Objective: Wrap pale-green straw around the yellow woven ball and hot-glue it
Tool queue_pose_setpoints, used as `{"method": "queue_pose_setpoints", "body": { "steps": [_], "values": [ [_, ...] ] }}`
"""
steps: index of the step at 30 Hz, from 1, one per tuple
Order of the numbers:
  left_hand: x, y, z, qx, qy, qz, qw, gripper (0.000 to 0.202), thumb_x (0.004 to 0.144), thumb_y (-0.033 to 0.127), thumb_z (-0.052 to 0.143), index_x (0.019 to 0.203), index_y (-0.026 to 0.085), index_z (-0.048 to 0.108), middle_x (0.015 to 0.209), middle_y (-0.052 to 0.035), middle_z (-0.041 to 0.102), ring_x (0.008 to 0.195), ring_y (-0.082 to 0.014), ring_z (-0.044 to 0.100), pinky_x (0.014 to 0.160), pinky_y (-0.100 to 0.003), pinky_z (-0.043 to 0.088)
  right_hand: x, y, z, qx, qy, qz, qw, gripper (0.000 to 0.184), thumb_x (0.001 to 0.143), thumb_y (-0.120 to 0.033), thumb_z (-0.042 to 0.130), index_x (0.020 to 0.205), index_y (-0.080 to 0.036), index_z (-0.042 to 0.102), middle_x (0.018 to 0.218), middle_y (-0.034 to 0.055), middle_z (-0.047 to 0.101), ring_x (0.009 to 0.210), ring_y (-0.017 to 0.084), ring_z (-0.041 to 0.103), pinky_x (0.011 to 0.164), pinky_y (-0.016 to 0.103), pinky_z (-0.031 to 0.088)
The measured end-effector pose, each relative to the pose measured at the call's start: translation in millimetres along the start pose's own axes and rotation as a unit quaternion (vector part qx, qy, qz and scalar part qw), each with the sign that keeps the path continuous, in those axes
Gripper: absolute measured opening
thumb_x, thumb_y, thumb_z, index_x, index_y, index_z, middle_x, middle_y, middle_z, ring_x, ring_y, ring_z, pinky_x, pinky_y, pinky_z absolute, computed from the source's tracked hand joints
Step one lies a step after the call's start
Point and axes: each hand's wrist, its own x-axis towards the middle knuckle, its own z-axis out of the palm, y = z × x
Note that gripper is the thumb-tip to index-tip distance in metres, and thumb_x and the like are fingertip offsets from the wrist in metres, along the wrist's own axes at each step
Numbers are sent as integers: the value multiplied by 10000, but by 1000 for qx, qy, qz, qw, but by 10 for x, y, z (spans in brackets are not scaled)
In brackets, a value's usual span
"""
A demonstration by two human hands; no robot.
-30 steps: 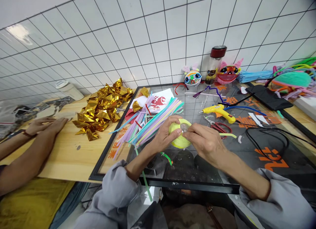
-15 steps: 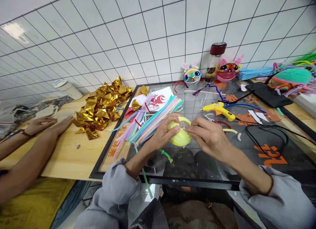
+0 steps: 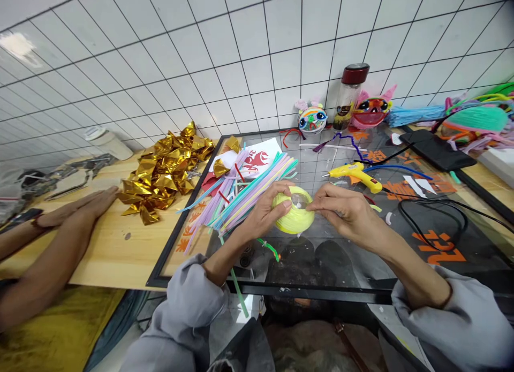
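A round yellow bowl-like form [image 3: 295, 222], wrapped in bands that look like pipe cleaners, has a round opening at its top with a clear or whitish inside. My left hand [image 3: 268, 211] grips it from the left, thumb over the upper side. At the right rim of the opening, my right hand [image 3: 341, 209] is closed in a pinch; what lies between those fingertips is too small to make out. To the left lies a bundle of pastel pipe cleaners [image 3: 257, 195]. A yellow hot glue gun [image 3: 355, 175] rests beyond my right hand.
Folded gold foil pieces [image 3: 166, 168] are heaped at left, near a co-worker's hands [image 3: 86, 209]. Two decorated animal faces [image 3: 312, 119] and a glass bottle [image 3: 346, 101] stand by the tiled wall. A black cable [image 3: 433, 243] loops at right beside a black phone [image 3: 439, 151].
My right hand has shifted slightly right, from over the opening to the bowl-like form's right rim. My left hand keeps its hold. The co-worker's hands have come together.
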Motion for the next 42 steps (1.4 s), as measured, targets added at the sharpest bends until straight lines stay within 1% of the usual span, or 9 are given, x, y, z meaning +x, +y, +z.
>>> {"method": "queue_pose_setpoints", "body": {
  "steps": [6,9,14,18,27,32,37,40,42],
  "values": [
    [2,11,-2,-5,-2,0,1000,271,1006,488,486,1064,227,525,1329,-110,605,1297,-248,553,1136,-444,406,-23,16,79,-72,8,-25,997,299,934,-25,504,995,-180,752,871,70,661,788,167,634,667,264,483],
    [-4,13,0,-5,-1,0,1000,274,1009,494,478,1074,232,524,1316,-103,611,1282,-243,556,1120,-436,417,-22,31,92,-107,9,-37,994,309,935,-24,492,975,-195,746,864,62,663,781,162,626,669,264,469],
    [4,-15,-4,3,-4,8,1000,332,989,553,492,1058,230,524,1301,-106,614,1268,-254,557,1101,-440,428,-13,62,125,-140,32,-62,988,307,929,-23,481,966,-200,730,840,46,652,764,156,606,660,266,444],
    [15,-49,-10,9,-6,20,1000,340,977,556,518,1061,226,524,1286,-109,614,1232,-246,574,1096,-436,430,-9,71,157,-139,45,-75,986,292,907,-6,496,957,-176,727,823,46,640,742,156,600,637,266,432],
    [1,-24,-15,6,4,-1,1000,376,956,595,529,1047,230,519,1333,-115,578,1309,-267,523,1146,-472,387,-9,78,179,-118,45,-74,989,307,895,-4,486,949,-207,709,840,24,633,747,139,596,640,250,437],
    [9,-64,-28,24,19,1,1000,393,967,613,483,1027,227,527,1317,-118,552,1309,-272,507,1172,-480,360,-10,87,213,-115,55,-83,988,294,894,2,493,955,-186,711,839,28,618,731,132,590,625,238,443],
    [9,-95,-38,23,25,-15,999,407,988,617,431,1034,226,537,1307,-120,557,1300,-258,514,1165,-467,378,-25,99,241,-96,54,-81,991,291,919,-22,490,987,-191,717,841,27,617,730,129,590,619,231,451],
    [16,-90,-44,23,29,-2,999,402,998,598,425,1038,220,558,1298,-116,577,1272,-249,538,1152,-456,390,-37,105,273,-93,56,-86,990,300,928,-31,487,1012,-207,715,859,27,632,743,132,591,629,236,452],
    [21,-82,-46,29,31,3,999,391,1008,577,422,1041,218,573,1284,-115,596,1254,-245,551,1140,-451,399,-41,99,299,-109,64,-93,988,283,939,-46,494,1006,-210,715,860,32,638,750,145,588,644,255,448]
  ]
}}
